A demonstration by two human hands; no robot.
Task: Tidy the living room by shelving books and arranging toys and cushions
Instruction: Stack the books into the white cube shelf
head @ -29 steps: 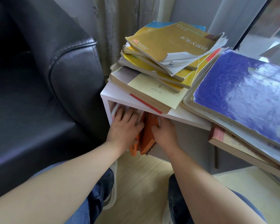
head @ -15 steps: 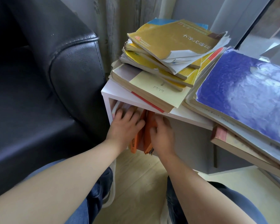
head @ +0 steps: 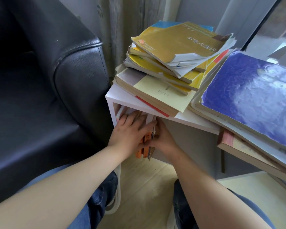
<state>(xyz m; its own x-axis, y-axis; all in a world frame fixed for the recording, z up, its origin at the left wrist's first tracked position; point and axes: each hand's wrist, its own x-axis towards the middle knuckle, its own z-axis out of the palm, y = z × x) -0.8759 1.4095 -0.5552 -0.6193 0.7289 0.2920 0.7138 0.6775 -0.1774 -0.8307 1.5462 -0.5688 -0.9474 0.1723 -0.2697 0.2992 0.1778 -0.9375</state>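
A white cube shelf (head: 122,95) stands beside a black sofa. Inside its opening stand upright books; the orange-spined ones (head: 144,147) stick out at the bottom. My left hand (head: 129,131) lies flat with straight fingers against the fronts of the books on the left. My right hand (head: 163,138) presses on the orange books from the right side, its fingers partly hidden behind them. A messy stack of yellow books (head: 168,63) lies on top of the shelf.
The black leather sofa arm (head: 76,71) is close on the left. A large blue-covered book (head: 257,95) tops a slanted pile at right. A grey curtain (head: 122,27) hangs behind. Light wood floor (head: 144,192) shows between my knees.
The orange books have gone deeper into the shelf and stand straighter. Both hands have moved in with them, closer together.
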